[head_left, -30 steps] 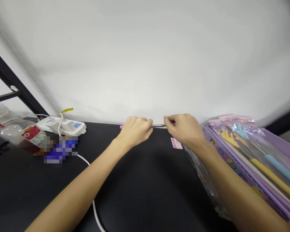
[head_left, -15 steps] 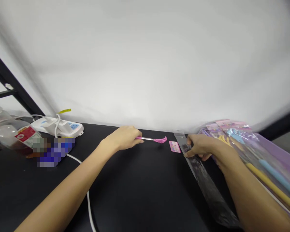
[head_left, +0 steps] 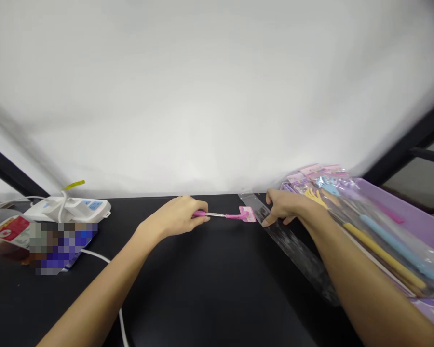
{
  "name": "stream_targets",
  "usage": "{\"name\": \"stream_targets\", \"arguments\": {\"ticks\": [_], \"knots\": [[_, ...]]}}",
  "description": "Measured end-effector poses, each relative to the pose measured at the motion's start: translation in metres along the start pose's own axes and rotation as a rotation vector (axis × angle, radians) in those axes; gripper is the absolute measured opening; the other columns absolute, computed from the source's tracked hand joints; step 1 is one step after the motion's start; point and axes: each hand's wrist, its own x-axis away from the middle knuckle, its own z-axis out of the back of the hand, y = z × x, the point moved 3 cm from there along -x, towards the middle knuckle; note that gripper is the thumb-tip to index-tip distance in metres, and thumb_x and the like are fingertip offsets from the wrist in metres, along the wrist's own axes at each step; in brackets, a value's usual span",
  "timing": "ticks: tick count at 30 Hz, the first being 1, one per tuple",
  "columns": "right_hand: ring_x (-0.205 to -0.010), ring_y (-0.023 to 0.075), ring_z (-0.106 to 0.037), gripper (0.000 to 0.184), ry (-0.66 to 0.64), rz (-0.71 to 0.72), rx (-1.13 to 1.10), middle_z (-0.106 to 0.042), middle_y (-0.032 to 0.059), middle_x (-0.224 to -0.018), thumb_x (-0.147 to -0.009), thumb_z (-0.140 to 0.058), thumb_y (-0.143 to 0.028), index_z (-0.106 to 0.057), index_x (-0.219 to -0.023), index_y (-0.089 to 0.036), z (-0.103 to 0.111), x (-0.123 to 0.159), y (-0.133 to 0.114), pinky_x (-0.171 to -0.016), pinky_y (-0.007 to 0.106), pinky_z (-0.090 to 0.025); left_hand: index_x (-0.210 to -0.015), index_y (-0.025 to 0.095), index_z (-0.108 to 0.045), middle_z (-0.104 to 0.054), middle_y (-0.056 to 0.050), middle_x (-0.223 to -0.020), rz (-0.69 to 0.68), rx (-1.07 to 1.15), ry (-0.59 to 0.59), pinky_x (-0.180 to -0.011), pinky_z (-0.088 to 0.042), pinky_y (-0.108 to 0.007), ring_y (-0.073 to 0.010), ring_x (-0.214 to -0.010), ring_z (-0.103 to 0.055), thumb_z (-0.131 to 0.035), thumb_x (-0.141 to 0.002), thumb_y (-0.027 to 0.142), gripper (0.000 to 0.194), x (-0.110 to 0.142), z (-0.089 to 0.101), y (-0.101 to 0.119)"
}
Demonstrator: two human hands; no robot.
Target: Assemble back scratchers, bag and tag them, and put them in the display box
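My left hand (head_left: pixel 183 215) is closed round the pink handle of a back scratcher (head_left: pixel 217 215). Its metal shaft points right, and its pink hand-shaped head overlaps a small pink card (head_left: pixel 249 214) in my view. At the right, my right hand (head_left: pixel 282 206) grips a long clear plastic sleeve (head_left: pixel 292 248) near its upper end, thumb and fingers at its sides. The sleeve slants down the black table (head_left: pixel 202 289) towards my right forearm, which partly hides it.
A purple box (head_left: pixel 419 217) at the right holds several bagged back scratchers (head_left: pixel 383 250) with yellow and blue handles. At the left are a white power strip (head_left: pixel 70 210) with a cable, a bottle (head_left: pixel 12 236) and a blurred blue packet (head_left: pixel 70 248). A white wall (head_left: pixel 217 96) stands behind.
My view has shifted slightly to the right. The back scratcher's head has moved right, from beside the pink card to overlapping it. My right hand stays at the sleeve, its fingers a little more spread.
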Motion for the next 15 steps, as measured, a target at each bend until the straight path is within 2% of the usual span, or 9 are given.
{"name": "stream_targets", "arguments": {"ticks": [4, 8, 9, 12, 13, 15], "knots": [[-0.061, 0.0202, -0.066, 0.056, -0.047, 0.040, -0.090, -0.055, -0.0057, -0.059, -0.049, -0.082, -0.013, -0.053, -0.096, -0.020, -0.004, -0.001, -0.003, -0.056, 0.029, -0.054, -0.089, 0.022, -0.061, -0.064, -0.002, -0.084, -0.044, 0.043, 0.026, -0.064, -0.035, -0.026, -0.0148, -0.070, -0.055, -0.044, -0.094, 0.037, 0.022, -0.002, 0.000, 0.002], [-0.062, 0.0196, -0.063, 0.061, 0.014, 0.123, 0.020, -0.054, -0.0063, -0.055, -0.055, -0.076, -0.014, -0.055, -0.112, -0.018, 0.006, 0.001, -0.006, -0.055, 0.027, -0.048, -0.087, 0.021, -0.059, -0.061, -0.001, -0.077, -0.039, 0.074, -0.031, -0.059, -0.033, -0.024, -0.0129, -0.064, -0.051, -0.049, -0.091, 0.035, 0.018, -0.001, 0.001, 0.002], [-0.063, 0.0196, -0.062, 0.053, 0.030, 0.159, 0.069, -0.055, -0.0050, -0.055, -0.058, -0.074, -0.016, -0.058, -0.109, -0.017, 0.010, 0.004, -0.009, -0.056, 0.027, -0.047, -0.087, 0.021, -0.059, -0.060, 0.000, -0.074, -0.039, 0.083, -0.051, -0.057, -0.032, -0.024, -0.0124, -0.061, -0.049, -0.050, -0.090, 0.035, 0.018, -0.001, 0.002, 0.002], [-0.068, 0.0197, -0.062, 0.016, 0.096, 0.334, 0.112, -0.060, 0.0006, -0.062, -0.070, -0.068, -0.028, -0.065, -0.081, -0.017, 0.022, 0.015, -0.022, -0.059, 0.028, -0.046, -0.088, 0.021, -0.063, -0.057, 0.002, -0.067, -0.042, 0.105, -0.079, -0.054, -0.031, -0.024, -0.0111, -0.056, -0.045, -0.050, -0.090, 0.034, 0.019, 0.000, 0.004, 0.003], [-0.071, 0.0196, -0.062, 0.016, 0.116, 0.405, 0.057, -0.062, 0.0027, -0.068, -0.075, -0.065, -0.032, -0.063, -0.076, -0.017, 0.025, 0.020, -0.027, -0.062, 0.028, -0.047, -0.089, 0.021, -0.064, -0.057, 0.002, -0.066, -0.046, 0.112, -0.079, -0.054, -0.031, -0.024, -0.0109, -0.056, -0.044, -0.051, -0.089, 0.034, 0.019, 0.001, 0.005, 0.003], [-0.077, 0.0197, -0.065, 0.023, 0.128, 0.494, -0.165, -0.067, 0.0065, -0.083, -0.083, -0.059, -0.040, -0.060, -0.081, -0.017, 0.029, 0.030, -0.037, -0.065, 0.029, -0.052, -0.091, 0.021, -0.067, -0.058, 0.002, -0.067, -0.056, 0.134, -0.077, -0.054, -0.031, -0.024, -0.0105, -0.057, -0.044, -0.053, -0.088, 0.033, 0.018, 0.001, 0.008, 0.004]]}}
